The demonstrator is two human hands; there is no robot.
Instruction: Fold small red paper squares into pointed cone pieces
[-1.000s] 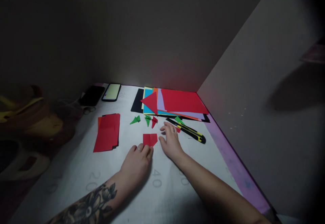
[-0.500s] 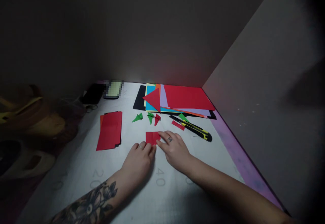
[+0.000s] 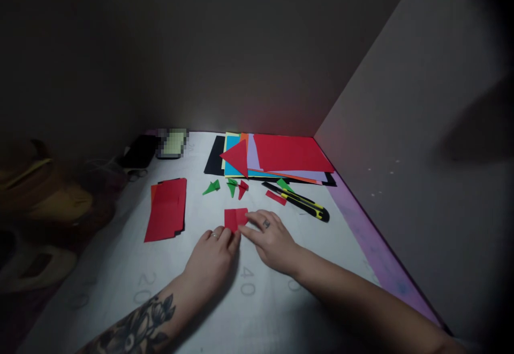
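A small red paper square point(image 3: 235, 218) with a crease down its middle lies on the white sheet in front of me. My left hand point(image 3: 214, 249) has its fingertips on the paper's lower edge, fingers curled together. On the right side of the paper, my right hand point(image 3: 269, 239) holds the edge with its thumb and fingers. Just beyond are a folded red paper piece point(image 3: 242, 189), a folded green piece point(image 3: 232, 187) and another green one point(image 3: 211, 187). A black and yellow utility knife point(image 3: 299, 203) lies to the right, beside a red paper strip point(image 3: 276, 197).
Coloured paper sheets point(image 3: 295, 153) are stacked at the back, with a red triangle point(image 3: 237, 158) on top. Cut red sheets point(image 3: 166, 212) lie at left. A phone-like object point(image 3: 173, 143), partly pixelated, sits at back left. A wall point(image 3: 401, 145) rises on the right.
The view has shifted slightly, moving everything a little to the left. The red square now shows a clearer middle crease. Both hands stay on it.
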